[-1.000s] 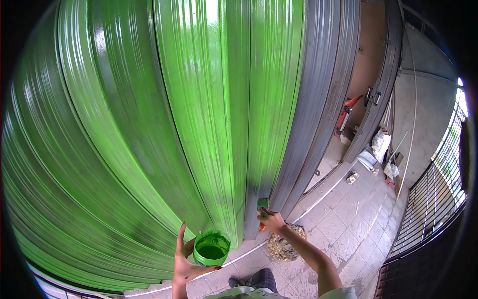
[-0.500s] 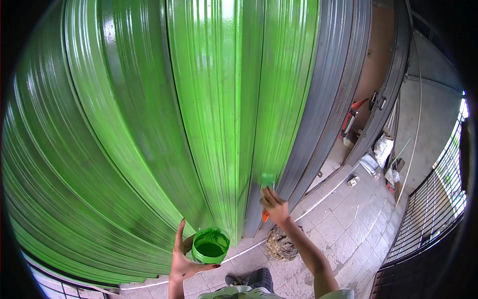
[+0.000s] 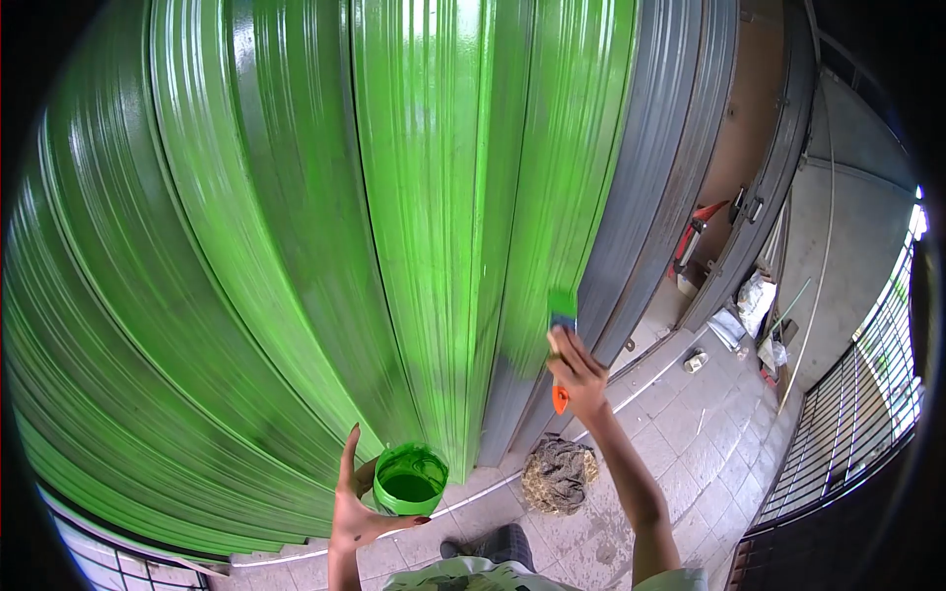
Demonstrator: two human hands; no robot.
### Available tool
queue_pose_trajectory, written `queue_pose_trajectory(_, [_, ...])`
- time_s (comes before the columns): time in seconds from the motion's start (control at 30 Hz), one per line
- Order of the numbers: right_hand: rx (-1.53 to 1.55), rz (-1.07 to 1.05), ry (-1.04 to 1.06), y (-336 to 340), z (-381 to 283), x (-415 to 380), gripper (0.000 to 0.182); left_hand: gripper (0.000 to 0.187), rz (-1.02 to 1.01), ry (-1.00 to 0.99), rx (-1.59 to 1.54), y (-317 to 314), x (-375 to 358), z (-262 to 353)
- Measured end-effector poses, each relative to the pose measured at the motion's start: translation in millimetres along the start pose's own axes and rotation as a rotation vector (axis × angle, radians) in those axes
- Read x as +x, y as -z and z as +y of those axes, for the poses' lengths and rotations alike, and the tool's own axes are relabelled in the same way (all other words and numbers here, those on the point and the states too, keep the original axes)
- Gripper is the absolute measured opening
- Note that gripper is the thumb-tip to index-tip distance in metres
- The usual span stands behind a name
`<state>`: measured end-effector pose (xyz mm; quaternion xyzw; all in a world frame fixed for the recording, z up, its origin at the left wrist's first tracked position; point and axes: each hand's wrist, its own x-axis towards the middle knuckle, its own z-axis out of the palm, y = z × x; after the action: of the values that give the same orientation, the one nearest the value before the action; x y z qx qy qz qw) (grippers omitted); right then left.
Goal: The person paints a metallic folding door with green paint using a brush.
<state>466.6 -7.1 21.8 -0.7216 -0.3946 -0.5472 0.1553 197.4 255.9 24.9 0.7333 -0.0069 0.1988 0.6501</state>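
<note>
My right hand (image 3: 578,371) is closed around a paintbrush with an orange handle (image 3: 561,399). Its green bristles (image 3: 562,301) press on or near the ribbed metal shutter (image 3: 434,197), beside the edge where green paint meets bare grey metal (image 3: 641,187). At the lower left, my left hand (image 3: 357,507) grips a round tub (image 3: 412,481) from the side, thumb and fingers spread around it. Green paint lies inside the tub and smears its inner wall. Below the brush, the foot of this panel still shows grey (image 3: 505,419).
A crumpled patterned cloth (image 3: 559,475) lies on the tiled floor (image 3: 670,453) by the shutter's foot. To the right are a doorway with a red-handled tool (image 3: 693,241), white bags (image 3: 755,300), and a barred gate (image 3: 838,424).
My right hand and the brush have moved up and to the right along the panel, and more of the brush shows. The paint tub stays nearly in place, shifting slightly left in view.
</note>
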Motion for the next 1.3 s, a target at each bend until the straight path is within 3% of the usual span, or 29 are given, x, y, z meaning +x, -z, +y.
queue_pose_trajectory(0.23, [0.304, -0.789, -0.232, -47.5, -31.9, -223.0, 0.008, 0.138, 0.009, 0.04, -0.018, 1.9, -9.6, 1.6])
queue_pose_trajectory(0.27, [0.321, -0.572, -0.118, -53.8, -23.2, -239.2, 0.009, 0.138, 0.018, 0.005, -0.016, 2.2, -2.6, 0.8])
queue_pose_trajectory(0.33, [0.293, -0.631, -0.215, -55.7, -13.3, -218.7, 0.01, 0.138, 0.009, 0.024, 0.03, 3.8, -1.9, 0.3])
queue_pose_trajectory(0.43, [0.275, -0.548, -0.153, -31.2, -0.5, -131.6, 0.011, 0.138, -0.029, 0.035, 0.116, 5.0, -0.1, -1.3])
queue_pose_trajectory(0.57, [0.081, -0.043, -0.072, -7.5, 4.5, -95.6, 0.013, 0.139, -0.002, 0.026, -0.011, 0.7, 1.2, -2.9])
queue_pose_trajectory(0.67, [0.125, -0.073, -0.109, -25.8, 1.1, -130.5, 0.014, 0.139, -0.015, 0.061, 0.018, 0.0, 0.5, 3.3])
queue_pose_trajectory(0.8, [0.206, -0.409, -0.222, -59.5, -21.2, -216.6, 0.017, 0.14, -0.013, 0.039, 0.013, 0.5, 0.1, -1.0])
queue_pose_trajectory(0.9, [0.393, -0.598, -0.178, -57.1, -32.7, -218.0, 0.02, 0.141, -0.003, 0.028, 0.008, 3.5, -2.8, -5.7])
queue_pose_trajectory(0.97, [0.412, -0.611, -0.221, -55.3, -27.7, -208.5, 0.02, 0.141, 0.008, 0.038, -0.012, 2.9, -3.7, -6.1])
queue_pose_trajectory(1.03, [0.307, -0.605, -0.284, -55.4, -14.0, -179.2, 0.017, 0.14, -0.001, 0.008, 0.018, 4.7, -1.3, -4.4])
queue_pose_trajectory(1.13, [0.135, -0.171, -0.118, -30.4, -2.4, -101.0, 0.012, 0.14, -0.007, 0.019, 0.062, 4.7, -4.7, -3.3])
queue_pose_trajectory(1.23, [0.069, 0.028, -0.122, -10.6, -1.2, -72.6, 0.011, 0.14, -0.003, 0.024, 0.048, 3.2, -2.7, -2.3])
queue_pose_trajectory(1.3, [0.093, -0.126, -0.17, -31.8, -8.2, -118.0, 0.011, 0.139, -0.014, 0.043, 0.024, 2.5, -3.3, -0.3])
